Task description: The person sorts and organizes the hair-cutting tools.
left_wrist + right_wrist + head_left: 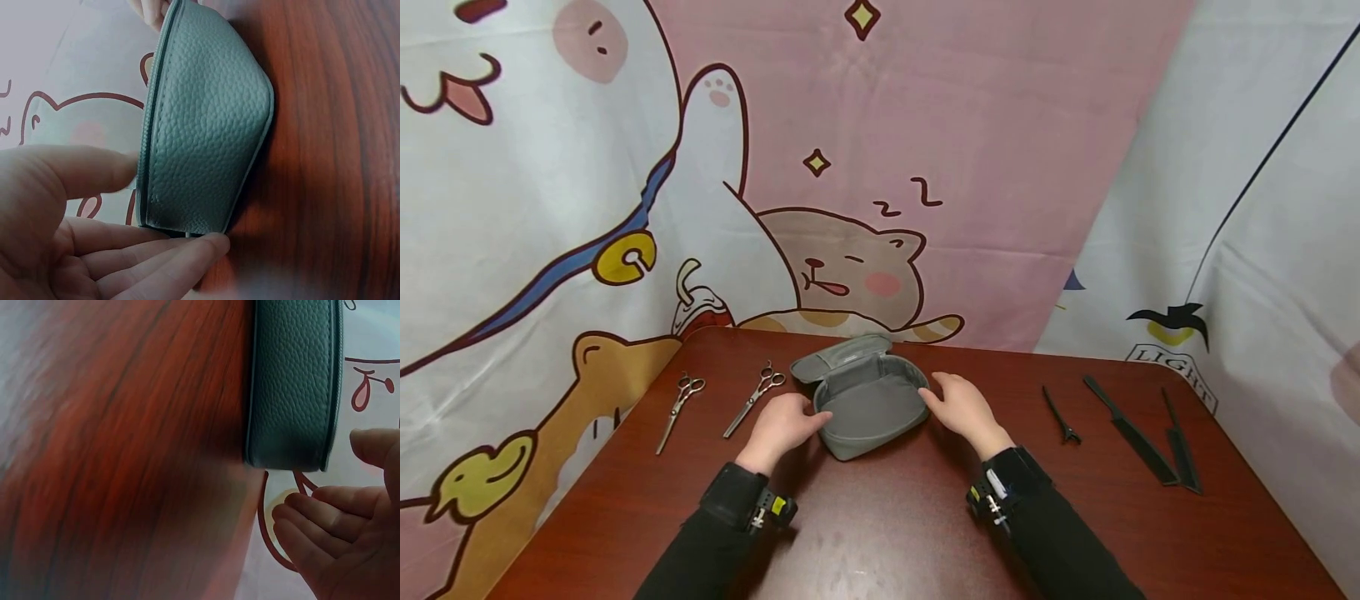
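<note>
An unzipped grey zip case [871, 412] of pebbled, leather-like material sits on the table, its lid [831, 360] folded back toward the wall. At its left side is my left hand [782, 429], pinching the wall with the thumb over the rim and the fingers outside. The left wrist view shows those fingers [181, 262] against the end of the case. Beside the right side is my right hand [964, 408]. In the right wrist view its fingers [325, 528] are relaxed and a small gap separates them from the case.
Two pairs of silver hairdressing scissors, one outer [677, 412] and one inner [754, 400], lie left of the case. To the right lie a black hair clip [1060, 415] and two long black comb-like tools [1138, 442] [1182, 446]. A cartoon-printed cloth [940, 150] hangs behind the brown table [880, 533].
</note>
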Available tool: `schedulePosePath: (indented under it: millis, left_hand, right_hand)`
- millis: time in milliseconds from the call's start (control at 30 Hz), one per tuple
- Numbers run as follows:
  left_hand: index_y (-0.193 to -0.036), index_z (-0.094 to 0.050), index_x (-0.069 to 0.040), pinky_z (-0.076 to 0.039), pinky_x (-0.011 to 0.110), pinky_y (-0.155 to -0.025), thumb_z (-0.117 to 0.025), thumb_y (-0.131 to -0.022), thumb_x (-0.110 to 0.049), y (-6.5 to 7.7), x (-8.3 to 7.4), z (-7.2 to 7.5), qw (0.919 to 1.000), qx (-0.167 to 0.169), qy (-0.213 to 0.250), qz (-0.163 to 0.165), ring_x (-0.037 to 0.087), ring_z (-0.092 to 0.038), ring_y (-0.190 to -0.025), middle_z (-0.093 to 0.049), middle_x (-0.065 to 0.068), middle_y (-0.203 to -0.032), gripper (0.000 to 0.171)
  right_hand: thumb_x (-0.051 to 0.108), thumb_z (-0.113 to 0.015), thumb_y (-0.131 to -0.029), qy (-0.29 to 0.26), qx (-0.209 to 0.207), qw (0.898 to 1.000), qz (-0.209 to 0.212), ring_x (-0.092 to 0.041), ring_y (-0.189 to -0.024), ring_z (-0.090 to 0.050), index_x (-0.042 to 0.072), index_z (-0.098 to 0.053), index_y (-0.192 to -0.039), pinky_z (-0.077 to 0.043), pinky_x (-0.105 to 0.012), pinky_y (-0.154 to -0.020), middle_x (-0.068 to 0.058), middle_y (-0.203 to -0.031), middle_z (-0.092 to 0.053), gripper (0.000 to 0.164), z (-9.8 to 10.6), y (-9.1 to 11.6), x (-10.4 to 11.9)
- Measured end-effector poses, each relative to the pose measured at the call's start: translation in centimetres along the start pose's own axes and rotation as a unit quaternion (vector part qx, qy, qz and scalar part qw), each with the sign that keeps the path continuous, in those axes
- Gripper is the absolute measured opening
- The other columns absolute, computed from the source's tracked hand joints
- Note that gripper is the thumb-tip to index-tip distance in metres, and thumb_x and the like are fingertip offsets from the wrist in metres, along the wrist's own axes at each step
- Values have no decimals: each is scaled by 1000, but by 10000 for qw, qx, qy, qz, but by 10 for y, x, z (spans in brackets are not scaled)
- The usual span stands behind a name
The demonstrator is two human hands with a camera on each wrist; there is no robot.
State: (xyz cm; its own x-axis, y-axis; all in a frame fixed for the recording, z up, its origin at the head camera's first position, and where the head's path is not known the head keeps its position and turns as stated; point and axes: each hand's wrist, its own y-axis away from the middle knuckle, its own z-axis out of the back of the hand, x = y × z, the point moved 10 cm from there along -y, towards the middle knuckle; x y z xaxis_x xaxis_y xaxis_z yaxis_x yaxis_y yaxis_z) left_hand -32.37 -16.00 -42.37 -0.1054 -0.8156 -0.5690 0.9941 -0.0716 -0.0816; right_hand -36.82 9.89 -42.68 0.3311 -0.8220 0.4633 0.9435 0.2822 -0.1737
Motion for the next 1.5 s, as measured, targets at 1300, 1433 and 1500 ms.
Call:
schedulePosePath:
  millis: [1300, 1433, 1500]
  left_hand:
    - [-95, -76, -1, -44, 31, -59, -63, -83, 2, -8, -50, -8, 9954, -589, 370, -664, 14, -54, -62, -70, 3, -79, 18]
    - [-94, -76, -1, -41, 29, -55, -63, -84, 3, -10, -64, -18, 9935, -427, 504, -927, 12, -50, -59, -66, 0, -72, 17]
    - [-94, -76, -1, -42, 28, -56, -63, -84, 3, -11, -70, -23, 9925, -344, 519, -1048, 11, -51, -60, -67, 0, -73, 17]
  right_hand:
    - [3, -61, -84, -417, -577, 9961, -529, -9, -50, -56, 9, -55, -80, -44, -32, -50, 3, -62, -58, 9, 51, 56, -21]
    - [2, -60, -84, -473, -539, 9954, -632, -9, -51, -56, 9, -54, -80, -44, -32, -51, 3, -62, -58, 10, 59, 74, -30]
    - [2, -59, -85, -501, -440, 9952, -716, -10, -51, -56, 9, -53, -81, -42, -32, -50, 2, -62, -57, 10, 60, 81, -36]
